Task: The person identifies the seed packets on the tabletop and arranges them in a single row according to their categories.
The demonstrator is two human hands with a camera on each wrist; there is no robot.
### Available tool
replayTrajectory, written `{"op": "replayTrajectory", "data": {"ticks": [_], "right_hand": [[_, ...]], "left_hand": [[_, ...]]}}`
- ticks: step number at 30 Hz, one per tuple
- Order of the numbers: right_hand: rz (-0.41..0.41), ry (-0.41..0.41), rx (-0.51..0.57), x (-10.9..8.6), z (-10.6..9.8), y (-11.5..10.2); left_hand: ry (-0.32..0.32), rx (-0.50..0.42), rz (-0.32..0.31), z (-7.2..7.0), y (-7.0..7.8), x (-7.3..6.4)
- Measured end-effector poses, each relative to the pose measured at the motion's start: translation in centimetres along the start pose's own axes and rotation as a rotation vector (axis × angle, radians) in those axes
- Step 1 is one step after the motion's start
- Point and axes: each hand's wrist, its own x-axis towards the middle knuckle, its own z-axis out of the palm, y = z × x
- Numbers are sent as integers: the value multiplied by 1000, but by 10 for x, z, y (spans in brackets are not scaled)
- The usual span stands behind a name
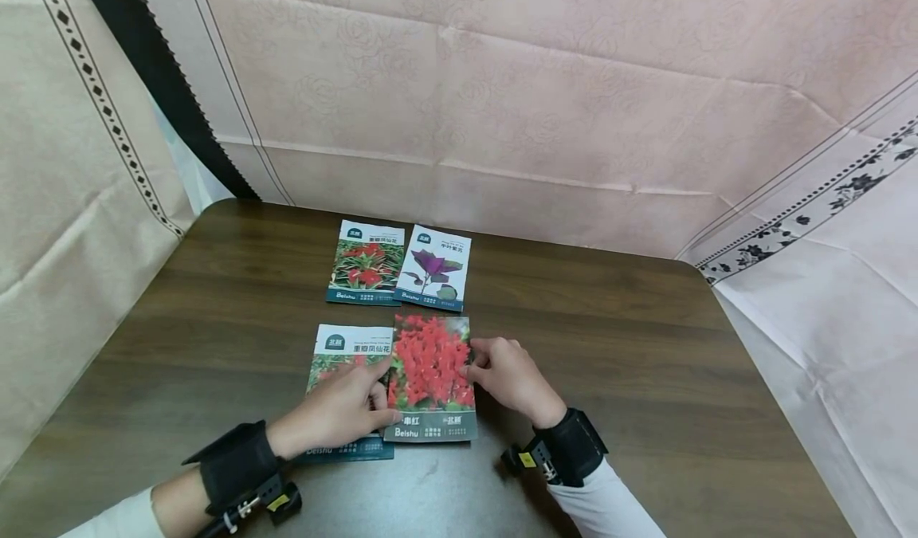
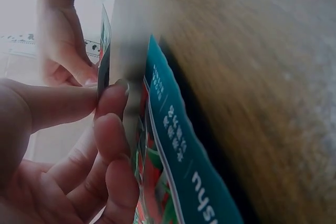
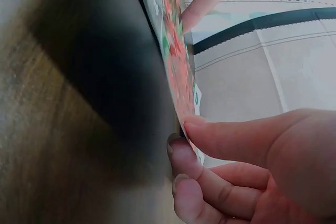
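A seed packet with a photo of massed red flowers is held between both hands, raised off the table as its edge-on side in the wrist views shows. My left hand pinches its left edge between thumb and fingers. On the right edge, my right hand pinches it, thumb on the printed face and fingers behind. Partly covered by the left hand lies another seed packet, white-topped with red flowers and a teal bottom band.
Farther back on the wooden table lie two more packets: one with red flowers and one with a purple plant, side by side and slightly overlapping. Patterned pale cloth hangs behind the table's far edge.
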Motion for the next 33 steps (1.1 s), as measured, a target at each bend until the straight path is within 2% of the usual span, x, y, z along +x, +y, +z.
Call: {"op": "replayTrajectory", "data": {"ticks": [9,13,19,26,30,33], "right_hand": [[-9,14,-75,-2,6,-4],[0,20,-78,-3,9,-4],[-30,44,-106,-4,13,-4],[-5,41,-115,-5,16,-5],[-15,55,-143,-5,18,-4],[-24,69,-202,-5,21,-5]], "left_hand": [[-39,-39,-32,1,-2,-3],[-46,-36,-48,2,-2,-3],[-56,-50,-55,2,-1,-5],[-60,-61,-63,2,-1,-5],[-67,-79,-85,2,0,-5],[-79,-111,-118,3,1,-4]]}}
